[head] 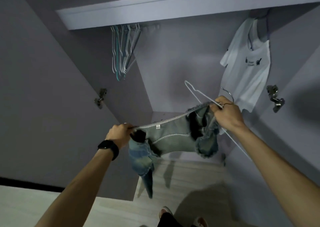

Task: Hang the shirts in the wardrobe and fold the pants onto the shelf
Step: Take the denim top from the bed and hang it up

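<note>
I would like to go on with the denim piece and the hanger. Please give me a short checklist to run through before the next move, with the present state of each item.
1. Left hand grips one end of the denim garment: ok.
2. Right hand holds the other end together with the white hanger: ok.
3. Top edge stretched between both hands: ok.
4. Hanger arms inside the garment: cannot tell.
5. Free stretch of rail between the empty hangers and the white T-shirt: ok.
</note>
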Available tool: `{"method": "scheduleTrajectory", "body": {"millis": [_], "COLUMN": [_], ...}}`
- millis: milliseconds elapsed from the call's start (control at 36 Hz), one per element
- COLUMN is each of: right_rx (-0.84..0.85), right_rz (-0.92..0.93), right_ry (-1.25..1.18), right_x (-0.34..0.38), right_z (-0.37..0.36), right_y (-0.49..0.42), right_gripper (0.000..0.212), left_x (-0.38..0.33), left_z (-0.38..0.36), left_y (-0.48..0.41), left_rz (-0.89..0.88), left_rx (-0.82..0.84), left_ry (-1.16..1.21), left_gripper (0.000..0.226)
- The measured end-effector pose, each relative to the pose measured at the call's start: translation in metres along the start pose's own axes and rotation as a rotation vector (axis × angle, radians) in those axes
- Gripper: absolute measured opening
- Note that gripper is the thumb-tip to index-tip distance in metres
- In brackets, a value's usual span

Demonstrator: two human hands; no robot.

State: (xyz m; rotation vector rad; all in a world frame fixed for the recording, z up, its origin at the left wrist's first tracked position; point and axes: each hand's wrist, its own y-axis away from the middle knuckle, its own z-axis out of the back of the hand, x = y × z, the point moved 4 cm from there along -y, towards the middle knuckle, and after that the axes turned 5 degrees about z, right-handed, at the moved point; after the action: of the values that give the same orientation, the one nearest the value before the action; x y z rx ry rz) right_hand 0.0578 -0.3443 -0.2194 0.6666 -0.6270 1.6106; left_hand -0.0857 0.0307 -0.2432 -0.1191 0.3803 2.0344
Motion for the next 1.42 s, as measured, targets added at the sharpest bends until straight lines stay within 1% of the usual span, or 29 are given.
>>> {"method": "scheduleTrajectory", "body": {"millis": [83,194,306,333,444,500,556,611,667,722,778,833,861,889,944,1000,1056,1083,1111,1167,1222,1333,1417], "right_rx": [-0.018,-0.050,-0.084,-0.092,-0.104,-0.140,-0.182,-0.228,-0.245,-0.206,-0.145,-0.095,-0.072,-0.049,-0.014,-0.004,-0.004,-0.006,-0.013,-0.032,-0.040,-0.063,0.061], "right_rz": [-0.042,-0.061,-0.042,-0.044,-0.023,-0.024,-0.020,-0.023,-0.041,-0.080,-0.096,-0.111,-0.124,-0.139,-0.180,-0.213,-0.228,-0.231,-0.228,-0.214,-0.165,-0.075,-0.065], "right_ry": [-0.014,-0.048,-0.072,-0.080,-0.073,-0.099,-0.121,-0.113,-0.084,-0.037,0.055,0.158,0.183,0.188,0.176,0.160,0.152,0.146,0.137,0.085,0.003,-0.179,-0.258], "right_x": [-0.013,-0.018,-0.019,-0.020,-0.020,-0.022,-0.024,-0.026,-0.031,-0.039,-0.048,-0.058,-0.063,-0.068,-0.076,-0.083,-0.087,-0.087,-0.086,-0.085,-0.075,-0.049,-0.042], "right_z": [-0.001,-0.003,0.000,0.002,0.003,0.006,0.012,0.021,0.027,0.027,0.022,0.015,0.010,0.005,-0.003,-0.008,-0.009,-0.008,-0.007,-0.002,-0.002,0.003,-0.002], "right_y": [-0.002,0.000,0.005,0.006,0.010,0.014,0.015,0.015,0.012,0.009,0.007,0.007,0.008,0.009,0.012,0.016,0.023,0.029,0.035,0.051,0.071,0.117,0.142], "right_gripper": [0.017,0.019,0.021,0.021,0.022,0.021,0.016,0.013,0.011,0.012,0.015,0.016,0.017,0.017,0.015,0.014,0.017,0.017,0.017,0.018,0.021,0.038,0.033], "left_x": [-0.005,-0.009,-0.008,-0.008,-0.009,-0.005,-0.001,-0.003,-0.012,-0.024,-0.037,-0.051,-0.059,-0.065,-0.073,-0.080,-0.089,-0.093,-0.095,-0.099,-0.098,-0.117,-0.132], "left_z": [0.007,0.011,0.012,0.011,0.005,0.001,0.003,0.008,0.011,0.010,0.011,0.009,0.006,0.003,-0.004,-0.007,-0.007,-0.007,-0.006,-0.007,-0.007,-0.013,-0.020], "left_y": [-0.001,-0.002,-0.006,-0.008,-0.011,-0.013,-0.015,-0.017,-0.019,-0.021,-0.019,-0.016,-0.014,-0.014,-0.013,-0.010,-0.006,-0.003,-0.001,0.000,0.001,-0.002,-0.002], "left_rz": [-0.010,0.001,0.043,0.045,0.020,0.042,0.109,0.186,0.211,0.195,0.148,0.118,0.090,0.042,-0.084,-0.191,-0.254,-0.272,-0.280,-0.252,-0.189,-0.215,-0.238], "left_rx": [-0.079,-0.059,-0.078,-0.079,-0.055,-0.060,-0.080,-0.074,-0.001,0.112,0.183,0.262,0.306,0.340,0.344,0.254,0.132,0.069,0.014,-0.035,-0.041,-0.049,-0.023], "left_ry": [-0.022,-0.140,-0.030,-0.046,-0.322,-0.352,-0.216,0.016,0.200,0.340,0.478,0.586,0.571,0.485,0.150,-0.174,-0.379,-0.438,-0.458,-0.403,-0.303,-0.261,-0.229], "left_gripper": [0.031,0.027,0.027,0.029,0.038,0.036,0.029,0.023,0.022,0.030,0.035,0.027,0.023,0.021,0.022,0.026,0.028,0.027,0.026,0.025,0.026,0.026,0.025]}}
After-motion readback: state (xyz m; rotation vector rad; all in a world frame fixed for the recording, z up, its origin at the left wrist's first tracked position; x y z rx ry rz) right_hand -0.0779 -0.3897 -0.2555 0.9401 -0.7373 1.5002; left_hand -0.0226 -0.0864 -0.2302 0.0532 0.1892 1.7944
